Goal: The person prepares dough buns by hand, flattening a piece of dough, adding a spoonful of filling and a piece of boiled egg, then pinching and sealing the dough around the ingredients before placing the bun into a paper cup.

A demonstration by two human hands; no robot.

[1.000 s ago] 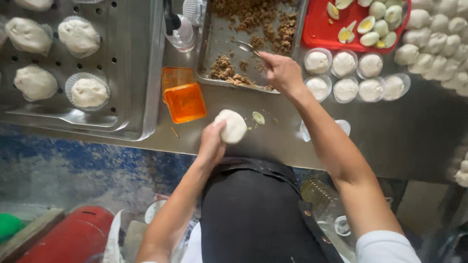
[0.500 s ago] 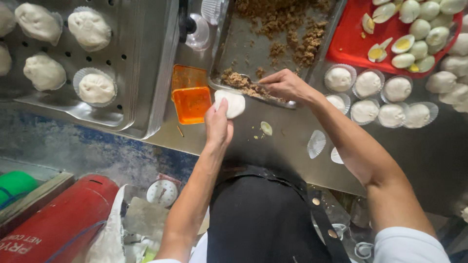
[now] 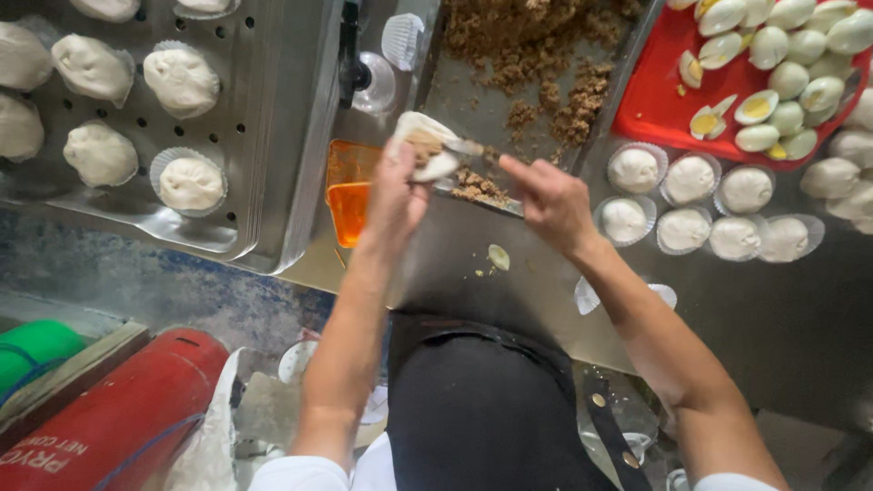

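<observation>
At the near edge of the metal tray of brown filling, the left hand cups a flat dough round. At its 3 o'clock, the right hand pinches a spoon touching the dough. An orange tub stands on the counter at the left hand's 9 o'clock.

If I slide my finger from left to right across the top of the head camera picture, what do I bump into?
Perforated steel tray of dough buns → orange container → left hand holding a dough disc → right hand → red tray of halved eggs.
</observation>
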